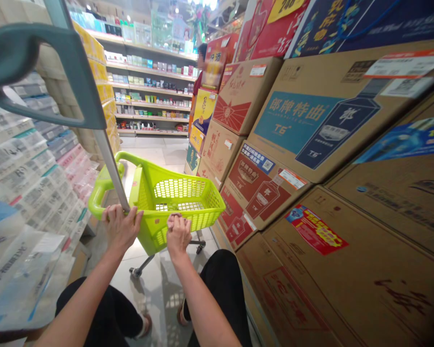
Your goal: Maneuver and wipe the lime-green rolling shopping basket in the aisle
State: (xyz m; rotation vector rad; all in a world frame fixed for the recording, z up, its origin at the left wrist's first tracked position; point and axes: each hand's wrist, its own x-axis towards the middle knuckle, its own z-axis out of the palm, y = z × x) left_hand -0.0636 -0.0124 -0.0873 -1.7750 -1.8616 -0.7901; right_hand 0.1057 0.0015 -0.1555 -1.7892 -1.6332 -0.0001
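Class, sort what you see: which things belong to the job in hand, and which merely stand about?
Job in hand:
lime-green shopping trolley
left hand, at its rim
crumpled pinkish cloth
right hand, holding the cloth against the trolley

Standing about:
cartons printed with bottles
plastic-wrapped packs
stocked wall shelves

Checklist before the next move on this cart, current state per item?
1. Left hand steadying the green basket, curled over its near rim beside the metal pole: ok.
2. Right hand holding the pinkish cloth at that rim: ok.
3. Casters locked: cannot tell, no brake discernible.
4. Gap between basket and stacked cartons: cannot tell from this angle.
5. Rim under the cloth clean: cannot tell, covered.
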